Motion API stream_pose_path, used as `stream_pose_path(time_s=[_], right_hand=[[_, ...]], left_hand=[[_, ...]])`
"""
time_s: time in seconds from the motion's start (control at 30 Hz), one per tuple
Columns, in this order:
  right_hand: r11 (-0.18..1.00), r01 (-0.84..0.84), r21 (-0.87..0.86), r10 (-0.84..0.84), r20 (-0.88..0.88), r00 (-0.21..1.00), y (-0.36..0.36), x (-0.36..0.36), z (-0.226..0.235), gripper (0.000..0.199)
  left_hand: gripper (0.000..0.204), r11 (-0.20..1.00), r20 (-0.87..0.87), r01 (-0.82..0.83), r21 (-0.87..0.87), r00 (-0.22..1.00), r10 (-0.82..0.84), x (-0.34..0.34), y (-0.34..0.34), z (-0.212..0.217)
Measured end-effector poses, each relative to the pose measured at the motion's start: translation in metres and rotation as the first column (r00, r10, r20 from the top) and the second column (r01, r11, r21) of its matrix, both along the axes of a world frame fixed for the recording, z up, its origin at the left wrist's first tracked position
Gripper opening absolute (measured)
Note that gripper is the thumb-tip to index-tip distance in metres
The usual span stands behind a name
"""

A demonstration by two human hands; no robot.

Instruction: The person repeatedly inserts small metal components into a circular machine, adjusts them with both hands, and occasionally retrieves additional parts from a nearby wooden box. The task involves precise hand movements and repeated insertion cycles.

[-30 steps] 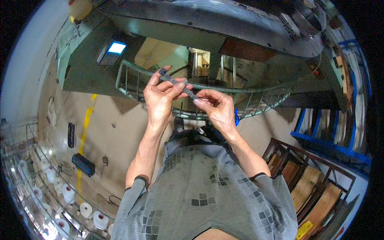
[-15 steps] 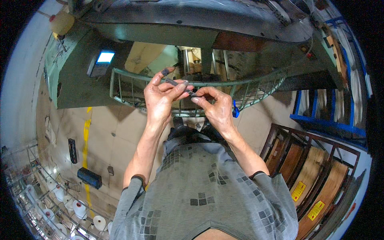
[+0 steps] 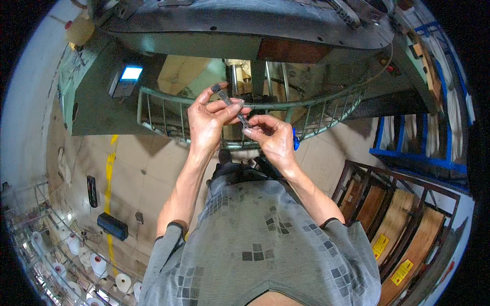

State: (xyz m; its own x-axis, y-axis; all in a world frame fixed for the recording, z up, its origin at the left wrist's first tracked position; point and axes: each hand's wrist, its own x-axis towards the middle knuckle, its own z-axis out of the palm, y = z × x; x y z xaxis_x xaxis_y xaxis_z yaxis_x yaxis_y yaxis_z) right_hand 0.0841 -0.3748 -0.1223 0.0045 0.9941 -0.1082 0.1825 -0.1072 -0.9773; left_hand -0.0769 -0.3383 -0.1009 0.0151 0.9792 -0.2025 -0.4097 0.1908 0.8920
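Now that the dark strip (image 3: 232, 105) slants steeper than half a second ago, more of it shows: left hand (image 3: 205, 121) pinching its middle, right hand (image 3: 276, 144) pinching the lower end, so both still steady it, green railing (image 3: 292, 105) behind.

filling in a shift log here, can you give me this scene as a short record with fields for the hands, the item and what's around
left hand: left hand pinches the item between thumb and fingers
right hand: right hand grips its lower end with thumb and fingers
item: slim grey piece, slanting from upper left to lower right; exact kind unclear
ahead: curved green railing
upper left: lit screen
floor at left: yellow stripe, dark box
lower left: white spools
lower right: wooden boards in a dark frame
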Motion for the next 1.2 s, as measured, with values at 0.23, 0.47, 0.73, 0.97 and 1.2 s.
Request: stream_pose_path(time_s=[0.23,0.47,0.73,0.97,1.2], right_hand=[[0.998,-0.059,0.036,0.054,0.141,0.989,-0.004,0.008,0.0,0.015],[0.927,-0.189,-0.325,0.05,-0.393,0.918,0.005,0.038,-0.003,0.015],[0.851,-0.29,-0.438,0.033,-0.506,0.862,0.003,0.046,0.006,0.017],[0.839,-0.356,-0.412,0.122,-0.496,0.86,-0.002,0.045,0.003,0.021],[0.905,-0.225,-0.362,0.043,-0.448,0.893,-0.005,0.041,-0.003,0.018]], left_hand=[[0.047,0.999,-0.045,-0.028,-0.038,0.999,0.026,0.011,-0.003,0.0],[0.053,0.994,-0.069,0.076,-0.083,0.994,-0.082,0.012,-0.005,0.002],[0.055,0.993,-0.033,0.063,-0.097,0.997,-0.066,0.02,-0.008,-0.003],[0.05,0.996,-0.063,0.055,-0.064,0.996,-0.059,0.027,-0.013,0.001],[0.051,0.994,-0.072,0.048,-0.095,0.996,-0.055,0.024,-0.01,-0.003]])
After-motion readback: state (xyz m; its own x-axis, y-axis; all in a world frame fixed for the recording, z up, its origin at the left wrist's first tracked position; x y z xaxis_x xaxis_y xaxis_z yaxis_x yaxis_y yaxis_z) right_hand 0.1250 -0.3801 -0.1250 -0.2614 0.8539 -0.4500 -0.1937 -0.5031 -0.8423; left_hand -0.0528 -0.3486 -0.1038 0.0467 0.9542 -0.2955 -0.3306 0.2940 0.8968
